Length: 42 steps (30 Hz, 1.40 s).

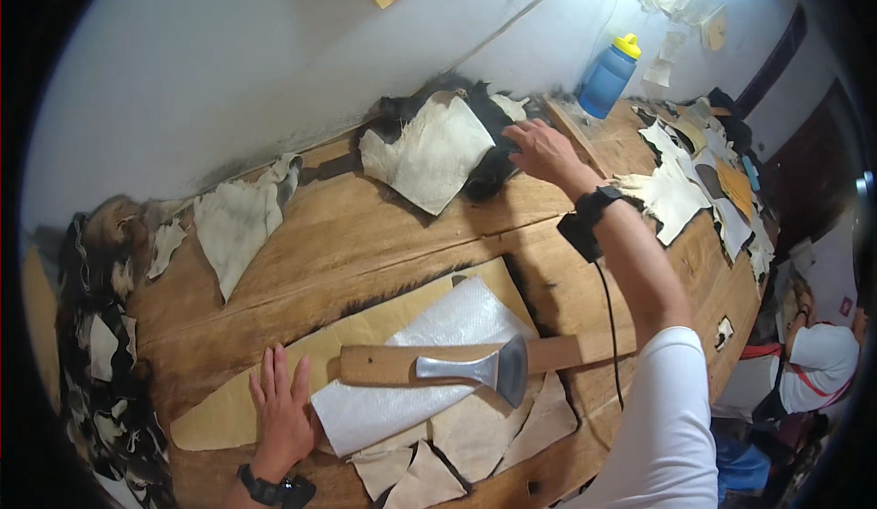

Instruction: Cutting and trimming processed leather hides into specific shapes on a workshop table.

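My left hand [283, 413] lies flat with fingers stretched out on the near left part of a long yellow-brown pattern sheet [219, 408]. My right hand [545, 154] reaches to the back of the table, fingers apart, beside a pile of dark fur [489, 166]; whether the fingertips touch it I cannot tell. On that pile rests a pale piece of hide [429, 153]. Between my hands, a metal-handled knife with a rounded blade [512, 372] lies across a wooden slat [384, 365]. Beneath the slat is a white sheet of bubble wrap [365, 413], over the pattern.
Pale hide scraps [475, 440] lie at the near edge of the wooden table [301, 271]. Another hide piece [239, 226] is at the back left, and fur scraps [105, 372] crowd the left end. A blue bottle [607, 79] stands at the back. Another person [818, 358] is at right.
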{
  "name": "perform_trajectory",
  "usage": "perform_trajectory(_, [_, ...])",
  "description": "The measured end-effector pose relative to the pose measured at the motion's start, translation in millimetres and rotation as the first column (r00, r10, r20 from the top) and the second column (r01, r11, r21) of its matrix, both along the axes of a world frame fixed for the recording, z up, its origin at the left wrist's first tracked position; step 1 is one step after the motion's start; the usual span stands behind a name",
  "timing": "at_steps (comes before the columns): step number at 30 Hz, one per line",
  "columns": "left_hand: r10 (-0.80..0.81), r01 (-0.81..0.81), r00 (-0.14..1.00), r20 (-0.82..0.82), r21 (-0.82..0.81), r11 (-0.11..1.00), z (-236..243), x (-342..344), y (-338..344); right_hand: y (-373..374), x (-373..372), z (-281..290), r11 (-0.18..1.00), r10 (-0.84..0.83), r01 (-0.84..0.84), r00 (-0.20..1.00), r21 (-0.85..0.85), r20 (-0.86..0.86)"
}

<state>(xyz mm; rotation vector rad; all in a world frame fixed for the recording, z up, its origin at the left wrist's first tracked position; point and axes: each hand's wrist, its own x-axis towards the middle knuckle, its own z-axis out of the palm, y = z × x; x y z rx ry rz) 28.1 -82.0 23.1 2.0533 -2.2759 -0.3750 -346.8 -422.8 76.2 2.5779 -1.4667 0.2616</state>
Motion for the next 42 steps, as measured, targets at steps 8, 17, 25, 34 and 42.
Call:
perform_trajectory(8, [-0.005, 0.005, 0.999, 0.036, -0.005, 1.0, -4, 3, -1, -44, 30, -42, 0.972, 0.23, -0.221, 0.965, -0.085, 0.126])
perform_trajectory(17, [-0.008, 0.01, 0.999, 0.034, -0.059, 0.998, -6, 5, 4, -25, 87, 29, 0.972, 0.207, -0.091, 0.761, -0.216, 0.615])
perform_trajectory(25, [-0.007, 0.008, 1.0, 0.01, -0.083, 0.997, -4, 6, 6, 1, 59, 58, 0.848, -0.363, -0.254, 0.362, 0.465, 0.859])
perform_trajectory(34, [0.001, -0.005, 0.999, -0.048, -0.074, 0.997, -8, 4, 4, 12, 27, -4, 0.532, -0.709, -0.136, 0.468, 0.836, 0.528])
perform_trajectory(42, [0.001, -0.003, 1.0, -0.024, -0.1, 0.995, -9, 4, 4, 33, 40, -3, 0.527, -0.705, -0.129, 0.486, 0.84, 0.516])
